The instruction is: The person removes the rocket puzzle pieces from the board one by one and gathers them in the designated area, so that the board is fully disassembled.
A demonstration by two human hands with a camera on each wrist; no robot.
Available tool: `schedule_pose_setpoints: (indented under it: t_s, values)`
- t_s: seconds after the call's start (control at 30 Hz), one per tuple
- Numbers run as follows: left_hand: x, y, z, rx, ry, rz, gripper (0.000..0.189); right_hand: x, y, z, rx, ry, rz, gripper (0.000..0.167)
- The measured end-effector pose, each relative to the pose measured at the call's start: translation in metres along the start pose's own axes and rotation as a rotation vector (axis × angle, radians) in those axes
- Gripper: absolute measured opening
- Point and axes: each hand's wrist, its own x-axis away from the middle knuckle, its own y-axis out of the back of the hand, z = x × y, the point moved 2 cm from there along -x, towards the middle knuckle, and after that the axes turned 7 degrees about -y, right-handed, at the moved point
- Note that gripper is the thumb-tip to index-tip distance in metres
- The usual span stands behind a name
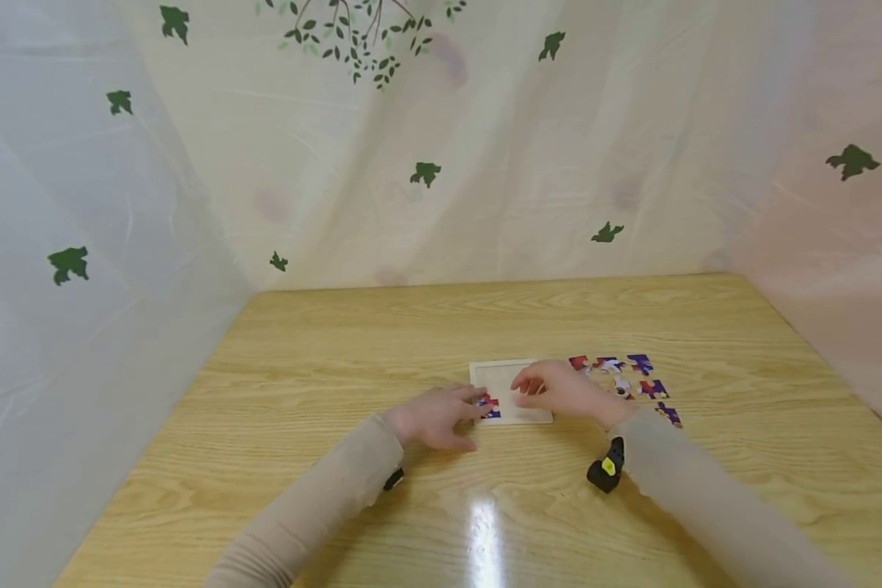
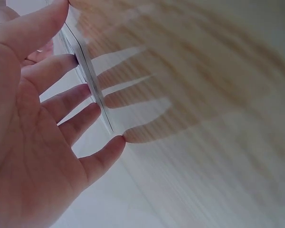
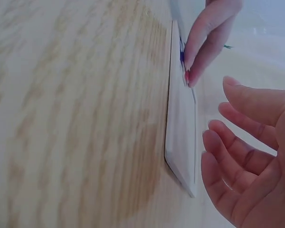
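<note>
A shallow white puzzle tray [image 1: 496,377] lies flat on the table, with purple-and-red jigsaw pieces [image 1: 493,411] in its lower left corner. My left hand [image 1: 438,418] reaches over the tray's left edge. Its fingers are spread and nearly straight, fingertips on the pieces and at the tray's rim. In the left wrist view the fingertips line up along the tray edge [image 2: 91,78]. Over the tray's right half hovers my right hand [image 1: 562,389], fingers loosely bent. The right wrist view shows nothing between its thumb and fingers [image 3: 223,142].
Several loose jigsaw pieces [image 1: 653,389] lie right of the tray, some partly behind my right hand. The wooden table [image 1: 301,359] reaches back to a pale curtain [image 1: 485,220] with green leaf and bird prints. A black wrist camera [image 1: 604,474] hangs under my right cuff.
</note>
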Motion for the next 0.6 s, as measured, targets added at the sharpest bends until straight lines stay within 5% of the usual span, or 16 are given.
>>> schedule_pose_setpoints:
  t_s: [0.6]
  values:
    - [0.001,0.0,0.002,0.028,-0.067,-0.032,0.063,-0.017,-0.019,0.012,0.042,0.008,0.025,0.021]
